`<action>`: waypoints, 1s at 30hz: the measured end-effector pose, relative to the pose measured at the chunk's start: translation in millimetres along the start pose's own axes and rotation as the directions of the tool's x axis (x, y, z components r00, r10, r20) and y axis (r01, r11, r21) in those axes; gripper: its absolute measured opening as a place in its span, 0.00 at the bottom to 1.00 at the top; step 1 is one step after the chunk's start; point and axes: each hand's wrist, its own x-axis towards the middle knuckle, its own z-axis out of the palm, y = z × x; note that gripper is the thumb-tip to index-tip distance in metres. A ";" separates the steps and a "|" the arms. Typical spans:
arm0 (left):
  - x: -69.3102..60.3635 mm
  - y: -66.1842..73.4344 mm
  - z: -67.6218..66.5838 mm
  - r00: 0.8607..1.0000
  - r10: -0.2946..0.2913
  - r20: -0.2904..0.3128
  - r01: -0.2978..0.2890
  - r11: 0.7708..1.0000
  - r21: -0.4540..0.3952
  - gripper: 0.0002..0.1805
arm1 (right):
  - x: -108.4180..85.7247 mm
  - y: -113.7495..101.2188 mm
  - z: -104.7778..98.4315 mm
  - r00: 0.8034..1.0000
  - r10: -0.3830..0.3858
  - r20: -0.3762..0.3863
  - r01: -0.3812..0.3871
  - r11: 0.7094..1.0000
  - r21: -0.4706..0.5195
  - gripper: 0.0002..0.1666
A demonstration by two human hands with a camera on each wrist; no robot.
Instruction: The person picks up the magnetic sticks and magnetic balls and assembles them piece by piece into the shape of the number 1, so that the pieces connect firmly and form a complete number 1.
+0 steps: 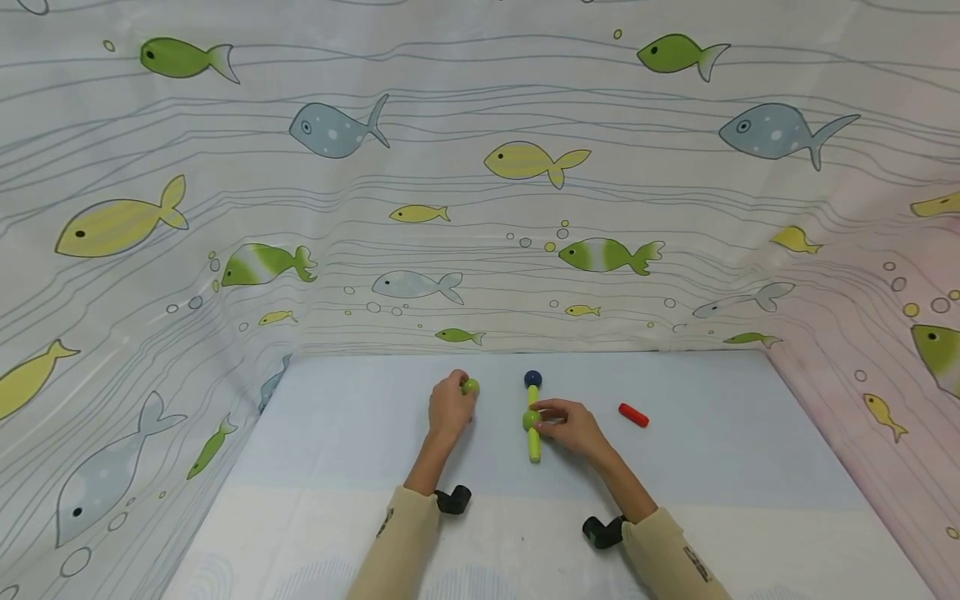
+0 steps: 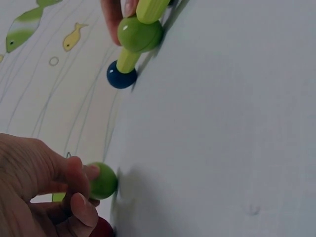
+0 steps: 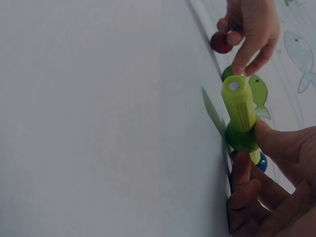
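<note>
My left hand point(image 1: 450, 408) pinches a loose green ball point(image 2: 103, 181) near the table top, left of a toy stick-and-ball piece. A dark red ball point(image 3: 221, 43) sits by that hand's other fingers; whether they hold it I cannot tell. The piece lines up a dark blue ball point(image 1: 532, 379), a short lime stick point(image 1: 533, 396), a green ball point(image 1: 531, 419) and a second lime stick point(image 1: 534, 446). From the right side, my right hand point(image 1: 576, 429) pinches the piece's green ball between thumb and fingers. The nearer stick's free end shows a silvery disc point(image 3: 234, 86).
A red stick point(image 1: 633, 415) lies on the pale table point(image 1: 337, 442), right of my right hand. Fish-printed sheeting point(image 1: 450, 242) rises behind the table and along both sides. Black wrist cameras point(image 1: 454, 500) are worn at the sleeve cuffs.
</note>
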 end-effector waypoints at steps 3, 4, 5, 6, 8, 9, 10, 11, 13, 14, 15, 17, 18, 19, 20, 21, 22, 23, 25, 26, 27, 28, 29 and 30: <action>-0.8 0.2 0.7 1.000 0.005 0.004 -0.005 1.000 0.004 0.14 | 0.2 -0.3 0.1 1.000 0.004 0.002 -0.004 1.000 0.011 0.16; -1.1 0.2 1.0 1.000 0.008 0.002 -0.008 1.000 0.008 0.14 | 0.2 -0.1 0.2 1.000 0.003 0.003 -0.003 1.000 0.014 0.16; -1.5 0.1 1.4 1.000 0.013 0.001 -0.013 1.000 0.014 0.14 | 0.1 -0.1 0.2 1.000 0.003 0.004 -0.003 1.000 0.016 0.16; -2.2 0.2 1.9 1.000 0.019 0.001 -0.019 1.000 0.019 0.14 | 0.0 -0.1 0.1 1.000 0.003 0.005 -0.003 1.000 0.019 0.16; -3.7 0.6 3.2 0.999 0.032 -0.003 -0.032 0.999 0.035 0.14 | -0.5 -0.3 0.0 1.000 0.003 0.006 -0.003 1.000 0.018 0.16; -4.6 0.9 4.0 0.999 0.040 -0.004 -0.040 0.998 0.040 0.14 | -0.6 -0.2 -0.2 1.000 0.006 0.006 -0.006 1.000 0.018 0.16; -5.5 1.2 4.8 0.999 0.047 -0.006 -0.047 0.998 0.048 0.13 | -0.7 -0.3 -0.3 1.000 0.005 0.006 -0.005 1.000 0.018 0.16; -6.6 1.6 5.6 0.999 0.052 -0.006 -0.052 0.997 0.053 0.13 | -0.7 -0.3 -0.4 1.000 0.004 0.006 -0.004 1.000 0.018 0.16; -8.9 3.2 6.7 0.998 0.061 -0.012 -0.060 0.997 0.056 0.13 | -0.6 -0.4 -0.5 1.000 -0.001 0.005 0.001 1.000 0.018 0.16; -10.0 3.8 7.2 0.998 0.064 -0.013 -0.064 0.996 0.056 0.12 | -0.4 -0.3 -0.5 1.000 -0.005 0.004 0.005 1.000 0.018 0.16; -11.4 4.6 7.3 0.998 0.069 -0.014 -0.068 0.996 0.053 0.12 | -0.2 -0.2 -0.6 1.000 -0.007 0.004 0.006 1.000 0.020 0.16; -13.8 5.7 7.1 0.996 0.087 -0.018 -0.086 0.995 0.052 0.12 | 0.3 0.0 -0.2 1.000 -0.016 0.002 0.016 1.000 0.018 0.16; -15.1 6.3 6.6 0.995 0.097 -0.018 -0.096 0.994 0.045 0.13 | 0.5 0.2 0.0 1.000 -0.019 0.002 0.019 1.000 0.017 0.16; -16.0 6.5 6.3 0.994 0.110 -0.017 -0.109 0.993 0.043 0.13 | 0.5 0.4 0.2 1.000 -0.021 0.004 0.020 1.000 0.017 0.16; -17.0 6.5 5.8 0.992 0.125 -0.017 -0.124 0.991 0.040 0.13 | 0.6 0.5 0.4 1.000 -0.021 0.007 0.021 1.000 0.016 0.16; -17.8 6.4 5.2 0.990 0.143 -0.014 -0.143 0.989 0.042 0.13 | 0.6 0.5 0.6 1.000 -0.019 0.008 0.019 1.000 0.016 0.16; -18.4 6.0 4.6 0.987 0.162 -0.012 -0.161 0.986 0.042 0.13 | 0.6 0.2 0.7 1.000 -0.016 0.008 0.016 1.000 0.014 0.16; -19.0 5.5 4.0 0.984 0.179 -0.007 -0.179 0.983 0.045 0.13 | 0.5 -0.1 0.8 1.000 -0.013 0.010 0.012 1.000 0.012 0.16; -19.6 4.2 3.0 0.978 0.207 0.009 -0.207 0.977 0.049 0.14 | 0.1 -0.8 0.8 1.000 0.001 0.014 -0.001 1.000 0.016 0.16; -19.9 3.5 2.4 0.975 0.220 0.019 -0.221 0.974 0.053 0.14 | 0.1 -1.1 0.9 1.000 0.006 0.013 -0.006 1.000 0.015 0.16; -20.3 2.8 1.7 0.973 0.230 0.033 -0.232 0.971 0.054 0.14 | -0.1 -1.5 1.0 1.000 0.009 0.010 -0.010 1.000 0.014 0.16; -20.8 2.6 0.8 0.970 0.238 0.050 -0.240 0.970 0.048 0.14 | -0.3 -1.9 1.1 1.000 0.009 0.010 -0.009 1.000 0.012 0.16; -21.6 2.6 -0.3 0.967 0.245 0.069 -0.248 0.968 0.043 0.14 | -0.5 -2.3 1.2 1.000 0.012 0.010 -0.012 1.000 0.013 0.16; -22.2 2.3 -1.2 0.964 0.249 0.092 -0.253 0.967 0.040 0.15 | -0.6 -2.7 1.2 1.000 0.012 0.012 -0.012 1.000 0.015 0.16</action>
